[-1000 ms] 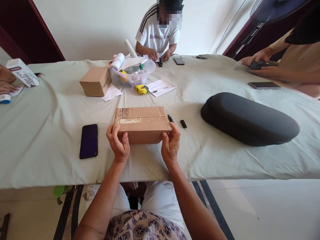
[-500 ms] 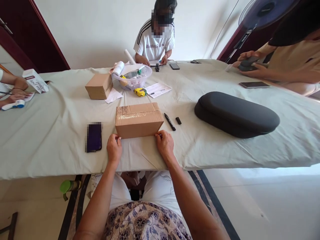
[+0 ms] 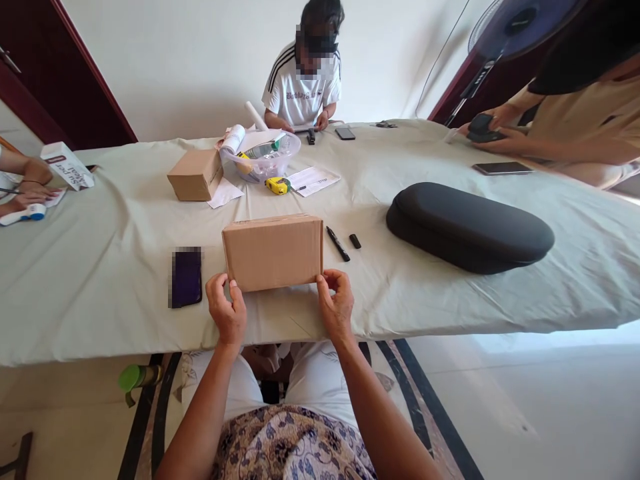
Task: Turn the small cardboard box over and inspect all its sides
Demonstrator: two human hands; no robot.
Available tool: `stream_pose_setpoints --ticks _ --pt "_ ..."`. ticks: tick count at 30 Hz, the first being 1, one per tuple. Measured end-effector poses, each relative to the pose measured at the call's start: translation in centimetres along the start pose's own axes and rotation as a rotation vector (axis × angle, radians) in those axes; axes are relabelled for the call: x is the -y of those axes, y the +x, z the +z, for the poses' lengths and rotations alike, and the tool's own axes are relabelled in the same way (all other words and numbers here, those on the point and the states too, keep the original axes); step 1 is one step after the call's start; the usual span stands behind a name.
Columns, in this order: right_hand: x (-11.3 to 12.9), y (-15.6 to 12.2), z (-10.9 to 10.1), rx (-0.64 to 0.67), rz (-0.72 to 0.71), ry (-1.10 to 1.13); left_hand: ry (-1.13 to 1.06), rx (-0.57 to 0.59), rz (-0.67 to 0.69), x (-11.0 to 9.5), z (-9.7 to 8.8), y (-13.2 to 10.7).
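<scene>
Box [image 3: 274, 255]: at the near side of the table [image 3: 110, 287], between the person's hands; its near face shows broad, the top only a sliver. I can't tell whether it rests fully on the cloth.
Left hand [image 3: 227, 310]: thumb and fingers closed on the box's lower left corner.
Right hand [image 3: 337, 303]: likewise closed on the lower right corner, well apart from the other hand.
Phone [image 3: 188, 277]: lying near the left hand.
Pen [image 3: 338, 244]: just right of the box, its cap [image 3: 355, 241] beside it.
Case [image 3: 470, 227]: black, farther right.
Beyond the box: a tape measure [image 3: 277, 185], a basin [image 3: 257, 167] and a smaller carton [image 3: 196, 175].
Across the table: a seated co-worker [image 3: 303, 93] in a white shirt.
</scene>
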State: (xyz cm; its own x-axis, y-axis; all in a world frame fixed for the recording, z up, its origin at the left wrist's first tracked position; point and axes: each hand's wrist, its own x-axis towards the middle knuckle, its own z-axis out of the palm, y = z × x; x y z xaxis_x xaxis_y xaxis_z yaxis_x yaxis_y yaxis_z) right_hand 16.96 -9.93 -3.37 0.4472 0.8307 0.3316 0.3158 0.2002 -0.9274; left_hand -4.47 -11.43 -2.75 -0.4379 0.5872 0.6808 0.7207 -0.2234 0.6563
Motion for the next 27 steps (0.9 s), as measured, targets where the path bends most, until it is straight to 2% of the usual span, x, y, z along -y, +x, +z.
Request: stream_pose_setpoints --ticks 3,7,15,20,27 --pt "0.9 0.5 0.2 -0.062 -0.046 -0.027 -0.055 0.049 -0.107 -1.1 0.3 0.3" --pt "1.6 1.5 0.8 -0.058 -0.085 -0.075 -0.079 0.1 -0.215 -2.0 1.6 1.2" --pt "2.7 3.4 3.7 -0.085 -0.182 -0.32 0.071 0.136 -0.13 -3.7 4.6 2.5" --pt "2.9 3.5 5.7 -0.149 -0.149 -0.381 0.152 0.122 -0.154 -4.8 5.9 2.4" --pt "2.2 3.1 5.6 -0.14 -0.108 -0.305 0.138 0.038 -0.141 -4.5 6.9 1.9"
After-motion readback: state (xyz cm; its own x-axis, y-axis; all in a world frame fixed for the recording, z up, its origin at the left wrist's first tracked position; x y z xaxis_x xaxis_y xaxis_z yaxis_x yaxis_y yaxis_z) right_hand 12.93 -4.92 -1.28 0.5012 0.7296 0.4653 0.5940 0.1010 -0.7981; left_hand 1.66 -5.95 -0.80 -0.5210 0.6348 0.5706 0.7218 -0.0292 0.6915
